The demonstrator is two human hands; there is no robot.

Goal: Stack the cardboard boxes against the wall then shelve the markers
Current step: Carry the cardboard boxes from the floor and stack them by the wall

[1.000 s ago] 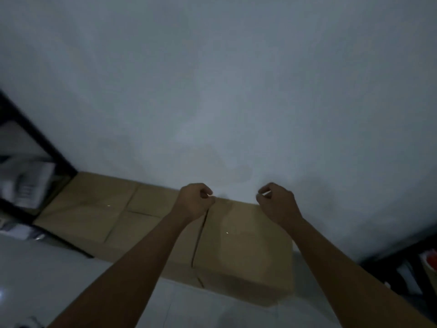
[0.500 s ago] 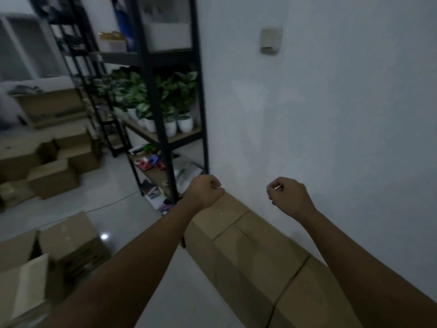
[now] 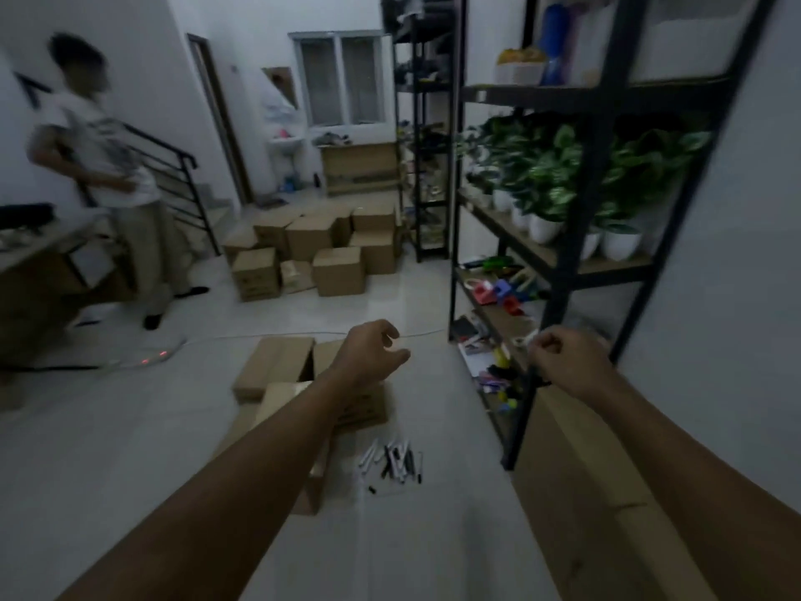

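Observation:
Several black and white markers point(image 3: 392, 461) lie scattered on the white floor between my arms. Open cardboard boxes point(image 3: 273, 368) sit on the floor just left of them, partly hidden by my left forearm. A row of closed cardboard boxes point(image 3: 576, 461) runs along the right wall beneath my right arm. My left hand point(image 3: 372, 355) hovers in the air with loosely curled fingers and holds nothing. My right hand point(image 3: 563, 362) is curled into a fist, raised beside the black shelf unit point(image 3: 559, 271), with nothing seen in it.
The shelf unit holds potted plants point(image 3: 542, 180) and coloured items on lower boards. More cardboard boxes point(image 3: 320, 253) are piled at the back. A person point(image 3: 108, 167) stands at the left by a stair rail and a table point(image 3: 39, 271). A cable point(image 3: 260, 338) crosses the floor.
My view has swung left from the wall and the boxes against it to the room. Both hands came off the box top and now hang in the air.

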